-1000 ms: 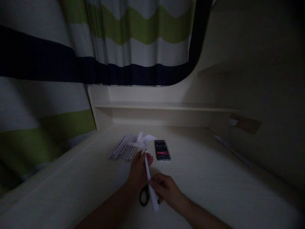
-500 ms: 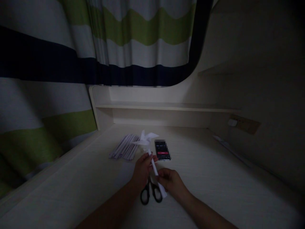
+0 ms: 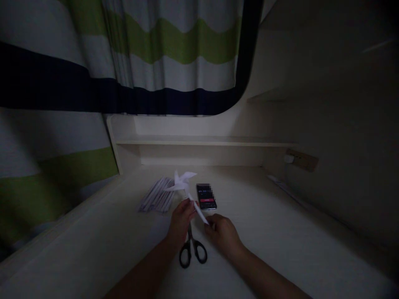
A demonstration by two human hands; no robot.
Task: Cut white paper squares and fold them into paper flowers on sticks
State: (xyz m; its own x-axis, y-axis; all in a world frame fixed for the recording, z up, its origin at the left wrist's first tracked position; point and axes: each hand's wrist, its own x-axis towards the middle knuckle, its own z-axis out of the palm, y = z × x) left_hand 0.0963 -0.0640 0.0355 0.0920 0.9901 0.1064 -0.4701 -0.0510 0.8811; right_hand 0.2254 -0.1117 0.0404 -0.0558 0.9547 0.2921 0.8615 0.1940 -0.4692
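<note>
The white paper pinwheel (image 3: 183, 181) is just below the centre of the frame, its blades up and to the left and its stick (image 3: 198, 211) slanting down to the right. The left hand (image 3: 180, 219) pinches the stick below the blades; the right hand (image 3: 222, 232) pinches its lower end, thumb and fingers pressed together. Black-handled scissors (image 3: 190, 237) lie at lower centre, between the forearms, their tips hidden by the left hand. Left of the pinwheel, paper sticks (image 3: 156, 195) lie side by side on the bench (image 3: 264, 241); right of it lies a phone (image 3: 206, 195). At mid-right, a wall socket (image 3: 304, 161) holds a white plug (image 3: 289, 158).
</note>
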